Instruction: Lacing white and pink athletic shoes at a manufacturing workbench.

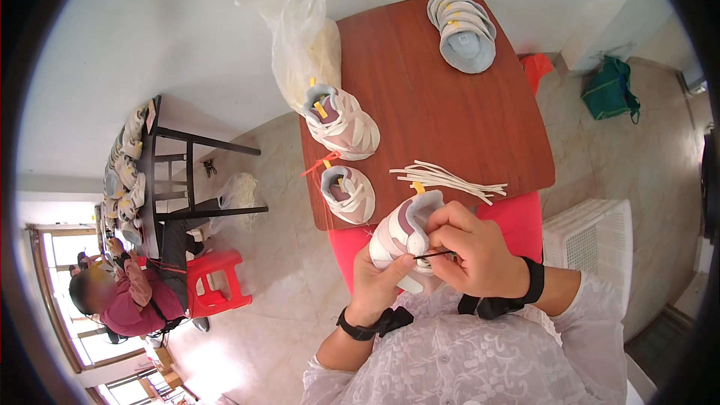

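Close to my body, over the table's near edge, is a pink and white shoe upper (390, 238) with a yellow pull tab. My left hand (373, 281) grips it from the lower left, the thumb along its side. In the fingers of my right hand (480, 251) is a thin dark needle-like tool (437, 254), its tip close to my left thumb at the upper; whether it passes through a hole cannot be made out. Just beyond, a bundle of white laces (450, 178) lies on the table. Two laced shoe uppers (346, 129) (351, 196) stand at the table's left edge.
On the brown table (420, 97), nested uppers (469, 49) sit at the far right and a clear plastic bag (296, 52) at the far left. A white crate (589, 236) stands right. Left, a co-worker (142, 300) sits by another table loaded with uppers.
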A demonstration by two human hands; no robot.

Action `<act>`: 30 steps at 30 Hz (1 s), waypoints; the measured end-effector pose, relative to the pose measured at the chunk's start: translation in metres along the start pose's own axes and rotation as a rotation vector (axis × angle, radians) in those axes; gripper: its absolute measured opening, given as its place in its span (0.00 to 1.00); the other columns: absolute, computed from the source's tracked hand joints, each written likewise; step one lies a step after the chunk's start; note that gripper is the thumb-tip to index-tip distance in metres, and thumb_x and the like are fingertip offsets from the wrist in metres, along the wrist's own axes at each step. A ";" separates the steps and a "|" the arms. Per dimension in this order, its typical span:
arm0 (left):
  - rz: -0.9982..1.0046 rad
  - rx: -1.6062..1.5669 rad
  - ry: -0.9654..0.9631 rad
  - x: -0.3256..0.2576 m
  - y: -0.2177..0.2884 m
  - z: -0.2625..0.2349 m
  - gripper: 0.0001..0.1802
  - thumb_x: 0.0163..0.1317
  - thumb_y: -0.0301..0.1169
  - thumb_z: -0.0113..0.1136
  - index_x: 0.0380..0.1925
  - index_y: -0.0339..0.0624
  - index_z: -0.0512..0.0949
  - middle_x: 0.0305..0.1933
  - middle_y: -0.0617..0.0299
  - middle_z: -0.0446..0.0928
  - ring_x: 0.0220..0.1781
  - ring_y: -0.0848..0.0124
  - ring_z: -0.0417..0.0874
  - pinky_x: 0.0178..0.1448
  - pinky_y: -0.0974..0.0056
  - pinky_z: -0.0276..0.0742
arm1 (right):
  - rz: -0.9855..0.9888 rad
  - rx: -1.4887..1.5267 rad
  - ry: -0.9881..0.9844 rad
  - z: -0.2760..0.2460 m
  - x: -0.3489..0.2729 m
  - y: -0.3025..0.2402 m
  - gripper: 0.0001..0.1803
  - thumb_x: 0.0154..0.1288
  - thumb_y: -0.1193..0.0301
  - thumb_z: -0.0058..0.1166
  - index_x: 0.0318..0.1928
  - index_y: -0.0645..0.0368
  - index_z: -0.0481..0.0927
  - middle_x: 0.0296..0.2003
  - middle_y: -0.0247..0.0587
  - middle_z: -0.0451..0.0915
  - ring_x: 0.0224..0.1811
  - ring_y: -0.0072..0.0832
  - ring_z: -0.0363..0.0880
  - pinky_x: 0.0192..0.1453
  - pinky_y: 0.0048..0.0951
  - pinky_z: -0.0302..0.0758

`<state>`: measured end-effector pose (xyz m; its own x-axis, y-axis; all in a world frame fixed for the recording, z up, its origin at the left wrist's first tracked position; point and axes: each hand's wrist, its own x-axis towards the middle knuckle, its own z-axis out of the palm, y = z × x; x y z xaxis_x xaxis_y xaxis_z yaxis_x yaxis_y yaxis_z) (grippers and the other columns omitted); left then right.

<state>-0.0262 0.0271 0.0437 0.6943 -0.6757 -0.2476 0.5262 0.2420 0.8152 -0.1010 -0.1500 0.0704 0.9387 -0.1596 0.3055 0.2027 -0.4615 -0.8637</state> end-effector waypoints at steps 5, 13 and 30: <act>0.033 0.119 -0.023 -0.003 0.001 -0.004 0.17 0.62 0.23 0.63 0.52 0.34 0.76 0.49 0.60 0.81 0.49 0.74 0.81 0.54 0.67 0.77 | 0.083 0.137 -0.013 0.001 0.001 -0.003 0.07 0.54 0.76 0.62 0.34 0.62 0.79 0.39 0.38 0.74 0.34 0.34 0.79 0.34 0.30 0.76; 0.112 0.383 0.102 -0.006 0.006 0.009 0.17 0.59 0.19 0.63 0.49 0.33 0.77 0.46 0.61 0.82 0.46 0.75 0.81 0.51 0.67 0.78 | 0.099 0.090 0.015 0.007 -0.003 -0.001 0.09 0.50 0.76 0.65 0.31 0.62 0.77 0.37 0.38 0.74 0.31 0.34 0.79 0.32 0.31 0.76; 0.672 0.374 0.193 -0.002 -0.012 0.011 0.17 0.52 0.21 0.68 0.44 0.34 0.80 0.41 0.54 0.84 0.44 0.64 0.85 0.49 0.60 0.82 | -0.262 -0.143 0.187 0.033 -0.024 -0.020 0.11 0.57 0.73 0.61 0.41 0.62 0.82 0.35 0.36 0.80 0.26 0.28 0.78 0.28 0.27 0.75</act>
<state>-0.0396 0.0180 0.0408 0.8958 -0.3268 0.3013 -0.2118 0.2822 0.9357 -0.1185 -0.1086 0.0669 0.7901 -0.1702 0.5889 0.3765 -0.6234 -0.6853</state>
